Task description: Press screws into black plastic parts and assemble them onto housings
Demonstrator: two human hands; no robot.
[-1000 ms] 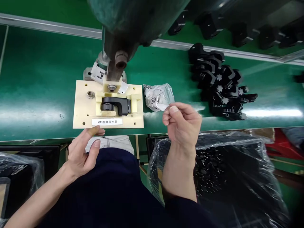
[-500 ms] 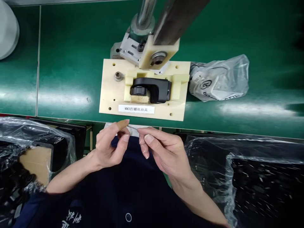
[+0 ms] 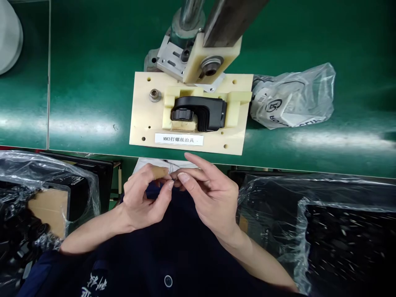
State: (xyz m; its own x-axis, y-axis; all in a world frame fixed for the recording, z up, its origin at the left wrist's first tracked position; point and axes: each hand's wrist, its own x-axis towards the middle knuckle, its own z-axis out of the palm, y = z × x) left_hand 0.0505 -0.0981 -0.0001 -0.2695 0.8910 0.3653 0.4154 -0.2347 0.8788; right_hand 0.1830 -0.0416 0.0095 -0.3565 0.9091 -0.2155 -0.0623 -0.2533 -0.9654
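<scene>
My left hand (image 3: 147, 196) and my right hand (image 3: 213, 194) meet in front of the bench edge, their fingertips almost touching. Each is closed in a pinch, and whatever lies between the fingertips is too small to name. My right index finger is stretched out. Beyond my hands, a cream fixture plate (image 3: 142, 111) with a white label (image 3: 178, 139) lies on the green bench. A curved black part (image 3: 207, 109) sits in the yellow nest on that plate, with a black knob (image 3: 182, 114) at its left end. Neither hand touches the plate.
A metal arm with a cream block (image 3: 213, 53) overhangs the plate. A clear plastic bag (image 3: 293, 99) lies right of it. Plastic-lined bins (image 3: 49, 206) stand at lower left and lower right (image 3: 303, 239). A white round object (image 3: 9, 39) is at upper left.
My hands have drawn closer together and slightly lower. My right index finger has lifted away from the pinch. The view has shifted slightly; the black part still sits in its nest.
</scene>
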